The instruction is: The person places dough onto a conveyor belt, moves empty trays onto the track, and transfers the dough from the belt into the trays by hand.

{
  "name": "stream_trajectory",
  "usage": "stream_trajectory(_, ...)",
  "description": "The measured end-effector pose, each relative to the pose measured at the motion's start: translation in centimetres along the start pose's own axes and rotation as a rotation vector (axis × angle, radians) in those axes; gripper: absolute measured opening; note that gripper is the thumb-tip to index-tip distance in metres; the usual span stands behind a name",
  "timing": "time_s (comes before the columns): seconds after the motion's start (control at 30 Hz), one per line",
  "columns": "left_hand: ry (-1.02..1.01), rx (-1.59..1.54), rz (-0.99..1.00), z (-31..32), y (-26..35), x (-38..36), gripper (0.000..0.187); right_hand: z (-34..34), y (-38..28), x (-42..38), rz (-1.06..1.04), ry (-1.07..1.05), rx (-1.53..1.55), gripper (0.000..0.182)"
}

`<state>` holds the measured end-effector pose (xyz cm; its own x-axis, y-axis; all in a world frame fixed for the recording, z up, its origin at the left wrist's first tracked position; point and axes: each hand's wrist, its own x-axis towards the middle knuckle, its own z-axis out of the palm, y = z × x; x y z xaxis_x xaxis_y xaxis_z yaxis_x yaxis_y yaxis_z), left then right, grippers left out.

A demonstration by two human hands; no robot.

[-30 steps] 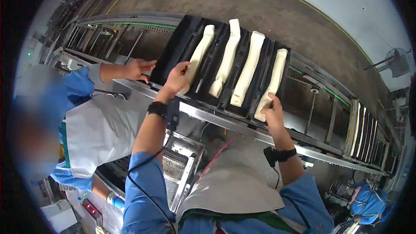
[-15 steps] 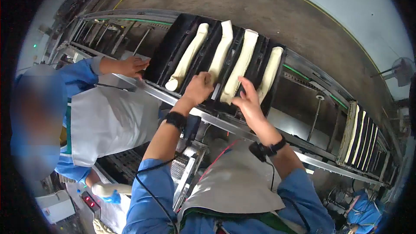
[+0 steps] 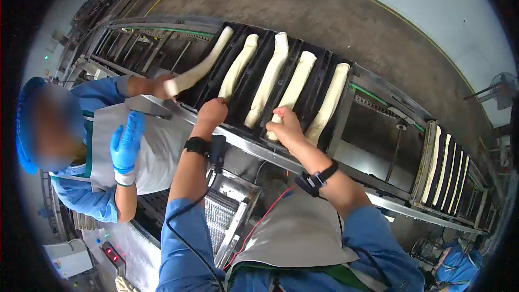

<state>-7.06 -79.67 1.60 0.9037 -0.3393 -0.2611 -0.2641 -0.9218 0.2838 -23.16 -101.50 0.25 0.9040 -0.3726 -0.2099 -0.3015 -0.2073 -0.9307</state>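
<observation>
Long pale dough strips lie in the grooves of a black baking pan (image 3: pixel 277 105). My left hand (image 3: pixel 212 112) is curled, its fingertips at the near end of the second dough strip (image 3: pixel 238 67) from the left. My right hand (image 3: pixel 285 126) is bent into a loose fist over the near end of the fourth dough strip (image 3: pixel 298 84), with fingers and thumb against it. Between my hands, the third dough strip (image 3: pixel 269 78) rests untouched. The rightmost dough strip (image 3: pixel 328 100) lies beyond my right hand.
At left, a co-worker's bare hand (image 3: pixel 154 85) holds the near end of another dough strip (image 3: pixel 203 67) over the leftmost groove; their other hand wears a blue glove (image 3: pixel 128 143). The pan sits on a metal conveyor frame (image 3: pixel 259 150). Another filled pan (image 3: pixel 416 184) stands far right.
My left hand has moved left to another strip and my right hand has moved left and closed onto a strip end. The co-worker has brought a new strip to the leftmost groove.
</observation>
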Motion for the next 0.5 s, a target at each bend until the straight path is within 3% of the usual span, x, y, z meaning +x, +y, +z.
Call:
stream_trajectory(0.07,-0.037,-0.117,0.034,1.0,-2.8,1.9,0.034,-1.5,-1.7,-1.9,-0.107,0.008,-0.02,0.054)
stream_trajectory(0.17,0.137,-0.04,-0.011,-1.0,-1.1,0.4,0.039,-3.6,0.8,-2.7,-0.188,0.121,0.025,0.056)
stream_trajectory(0.2,0.357,0.331,0.031,-1.5,1.1,-1.1,0.044,-4.2,1.2,-3.0,-0.219,0.192,-0.035,0.058)
stream_trajectory(0.23,0.464,0.378,0.19,-2.3,2.8,-1.7,0.045,-5.0,1.1,-3.5,-0.273,0.312,-0.21,0.061)
stream_trajectory(0.27,0.425,0.113,0.308,-1.1,3.0,-0.4,0.046,-5.3,2.0,-3.5,-0.1,0.267,-0.11,0.074)
stream_trajectory(0.3,0.38,-0.154,0.418,0.7,3.0,1.2,0.047,-4.8,2.7,-3.3,-0.042,0.219,0.047,0.077)
stream_trajectory(0.37,0.453,-0.205,0.522,3.9,3.6,3.4,0.047,-3.3,3.3,-2.7,0.068,0.119,0.36,0.083)
stream_trajectory(0.5,0.203,-0.496,-0.075,6.0,0.4,6.9,0.04,-2.1,-0.6,-2.3,0.356,-0.054,0.554,0.085)
